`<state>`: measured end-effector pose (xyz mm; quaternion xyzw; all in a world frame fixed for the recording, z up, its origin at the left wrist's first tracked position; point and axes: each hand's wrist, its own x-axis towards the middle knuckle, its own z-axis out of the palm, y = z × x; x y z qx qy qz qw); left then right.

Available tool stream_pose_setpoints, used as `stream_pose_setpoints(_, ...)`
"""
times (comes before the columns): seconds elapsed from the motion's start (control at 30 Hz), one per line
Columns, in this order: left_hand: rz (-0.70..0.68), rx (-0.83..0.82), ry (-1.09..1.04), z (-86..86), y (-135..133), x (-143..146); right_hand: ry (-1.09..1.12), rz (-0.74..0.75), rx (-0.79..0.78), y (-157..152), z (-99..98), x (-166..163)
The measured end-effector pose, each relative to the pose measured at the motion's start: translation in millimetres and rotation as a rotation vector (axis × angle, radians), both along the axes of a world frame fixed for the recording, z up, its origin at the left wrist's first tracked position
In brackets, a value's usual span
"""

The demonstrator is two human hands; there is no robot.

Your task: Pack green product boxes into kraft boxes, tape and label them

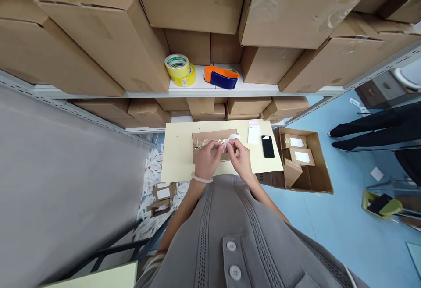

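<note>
Both of my hands meet over a small cardboard box on the pale yellow table. Thumb and fingers of my left hand pinch one edge of a white paper label. My right hand pinches the same label from the other side, close to the left fingertips. Clear tape or film shines across the box top under my hands. On the table to the right lie white paper slips and a black phone.
Yellow tape rolls and an orange and blue tape dispenser sit on the shelf ahead, among stacked cartons. An open carton holding small boxes stands right of the table. Paper strips cover the floor at left. A person's legs show at right.
</note>
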<state>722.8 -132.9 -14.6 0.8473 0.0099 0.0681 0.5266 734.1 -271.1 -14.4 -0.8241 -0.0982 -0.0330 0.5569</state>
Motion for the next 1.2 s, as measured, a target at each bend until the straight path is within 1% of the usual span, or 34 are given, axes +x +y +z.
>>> stream_pose_setpoints(0.23,0.048,0.024,0.001,-1.9,4.0,1.6,-0.002,0.0,-0.029,-6.6,-5.0,2.3)
stream_pose_setpoints(0.37,0.091,0.074,0.036,-3.7,11.6,-0.8,-0.001,0.003,-0.065,-8.5,-7.1,5.3)
stream_pose_setpoints(0.5,0.179,0.095,0.061,-7.0,24.8,-9.0,-0.01,0.023,-0.087,-5.0,-8.5,10.6)
stream_pose_setpoints(0.63,0.295,0.086,0.07,-10.8,44.9,-22.5,-0.035,0.095,-0.14,4.8,-9.1,18.4)
stream_pose_setpoints(0.77,0.429,0.059,0.053,-17.7,71.0,-41.5,-0.053,0.175,-0.203,17.9,-6.0,27.4)
stream_pose_setpoints(0.9,0.598,-0.007,0.011,-30.0,101.2,-67.5,-0.094,0.221,-0.207,29.6,-0.1,35.9)
stream_pose_setpoints(1.07,0.837,-0.145,0.013,-49.8,135.5,-108.7,-0.122,0.25,-0.183,41.5,1.1,42.2)
stream_pose_setpoints(1.13,0.93,-0.175,0.03,-57.0,146.3,-126.7,-0.108,0.263,-0.178,47.4,-1.2,42.5)
stream_pose_setpoints(1.2,1.024,-0.178,0.044,-62.4,156.1,-145.3,-0.096,0.238,-0.173,54.0,-4.1,41.6)
